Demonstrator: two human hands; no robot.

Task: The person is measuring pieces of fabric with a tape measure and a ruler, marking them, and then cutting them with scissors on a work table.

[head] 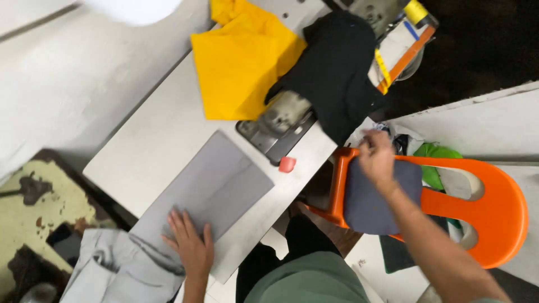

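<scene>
A pale grey sewing table (pixel 151 151) runs slantwise through the view, and everything else sits around it. On its near end lies a flat grey fabric panel (pixel 216 188), and the left hand (pixel 190 247) rests on that panel's near corner, fingers spread and palm down, pressing rather than gripping. Off the table's near-left edge the grey cloth spills into a crumpled heap (pixel 120 269). Toward the table's far end stands the sewing machine (pixel 283 115), blurred and mostly buried under a black cloth (pixel 337 67); a yellow cloth (pixel 241 62) lies just left of it, and a small pink object (pixel 287 164) sits at the table edge beside the machine's base. Right of the table stands an orange plastic chair (pixel 494 207) with a dark grey piece (pixel 373 205) draped on it; the right hand (pixel 377 158) reaches onto the top of that piece, fingers curled, though whether it truly pinches the fabric cannot be told. Left of the table is worn floor with peeling paint (pixel 28 196). The top-left corner is washed out by glare, and the clutter behind the machine is cut off by the frame.
</scene>
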